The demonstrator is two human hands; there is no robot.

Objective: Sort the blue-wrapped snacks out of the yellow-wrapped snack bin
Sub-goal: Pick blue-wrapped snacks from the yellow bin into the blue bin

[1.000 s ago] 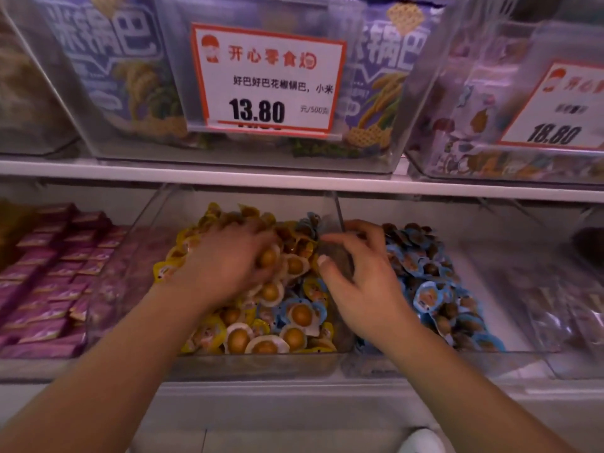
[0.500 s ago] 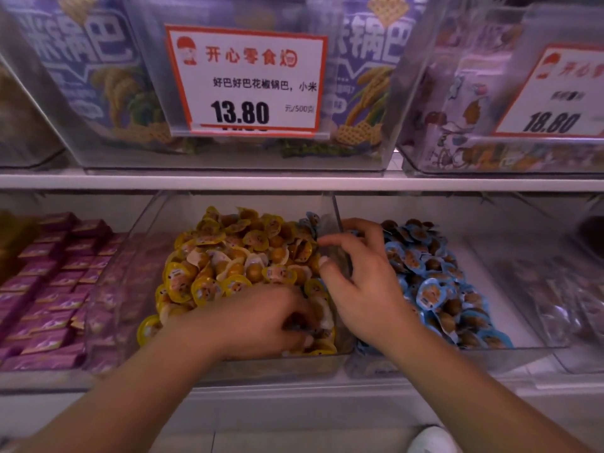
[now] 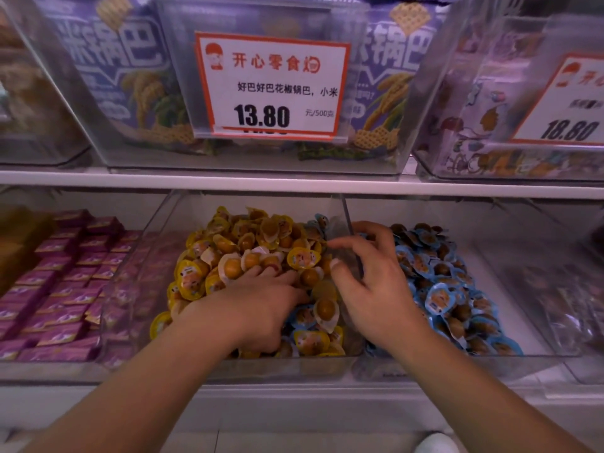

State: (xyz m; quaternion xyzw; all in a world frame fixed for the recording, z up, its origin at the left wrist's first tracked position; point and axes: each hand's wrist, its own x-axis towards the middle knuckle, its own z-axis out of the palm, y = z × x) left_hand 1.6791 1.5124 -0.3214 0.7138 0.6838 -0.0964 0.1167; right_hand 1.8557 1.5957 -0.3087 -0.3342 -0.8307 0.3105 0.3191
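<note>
Yellow-wrapped snacks (image 3: 248,243) fill the clear middle bin (image 3: 277,367) on the lower shelf. A few blue-wrapped snacks (image 3: 304,318) lie among them at the front right, and another blue-wrapped one (image 3: 318,220) sits at the back right corner. My left hand (image 3: 258,308) lies palm down in the yellow pile, its fingers pushed in among the snacks. My right hand (image 3: 376,282) straddles the clear wall (image 3: 348,223) between the bins, thumb on the yellow side and fingers curled over the wall. The neighbouring bin (image 3: 539,351) holds a heap of blue-wrapped snacks (image 3: 438,289).
Purple-wrapped blocks (image 3: 58,282) fill the bin to the left. Another clear bin (image 3: 555,289) with dark packets stands at the far right. The white shelf board (image 3: 294,184) above carries big clear bins with price cards (image 3: 271,86), leaving a low opening over the snack bins.
My left hand swept from the back of the yellow pile to the front, then pushed in slightly. Blue wrappers now show at the front right. My right hand stayed on the wall.
</note>
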